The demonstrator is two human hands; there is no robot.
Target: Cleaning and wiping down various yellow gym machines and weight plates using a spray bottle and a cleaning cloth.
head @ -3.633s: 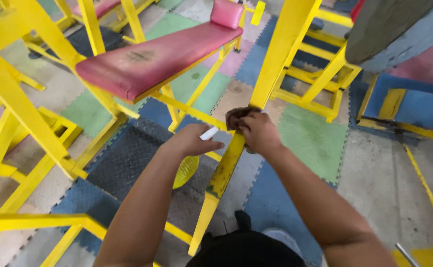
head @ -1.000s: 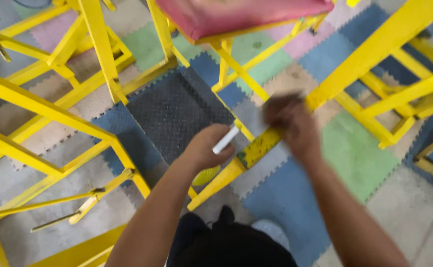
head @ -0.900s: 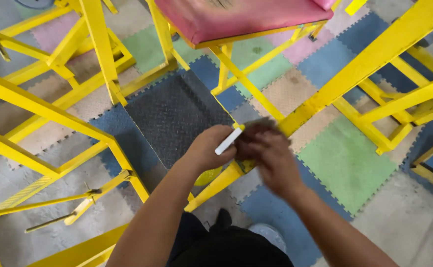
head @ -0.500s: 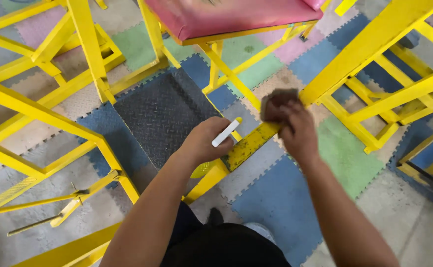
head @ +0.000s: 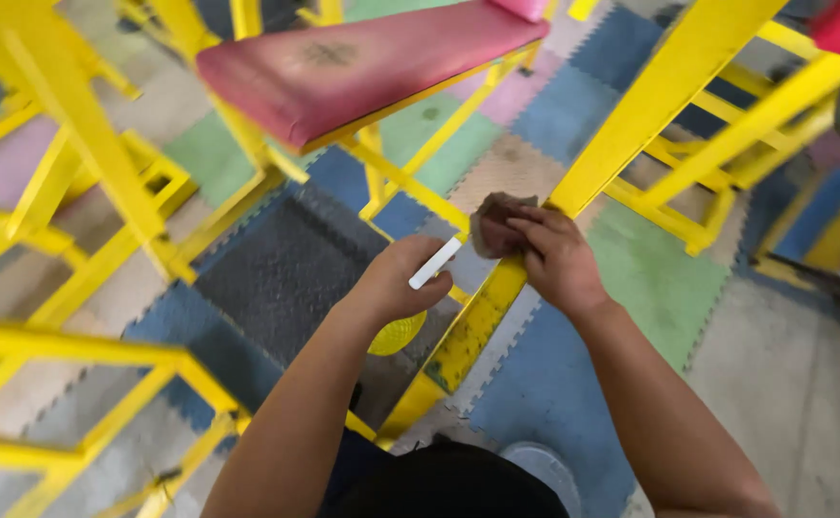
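The right hand (head: 559,259) presses a brown rag (head: 493,223), bunched under its fingertips, against the yellow beam (head: 482,317); the left hand (head: 396,281) pinches a white stick (head: 435,263) just beside it.

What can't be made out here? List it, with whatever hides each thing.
Head view only:
- White stick: its lower end is buried in the left hand, so its kind cannot be told.
- Brown cloth: half covered by the right hand.
- Yellow round thing: mostly behind the left wrist.
- Yellow beam: top cut off by the upper edge.
- Left-side frames: blurred.
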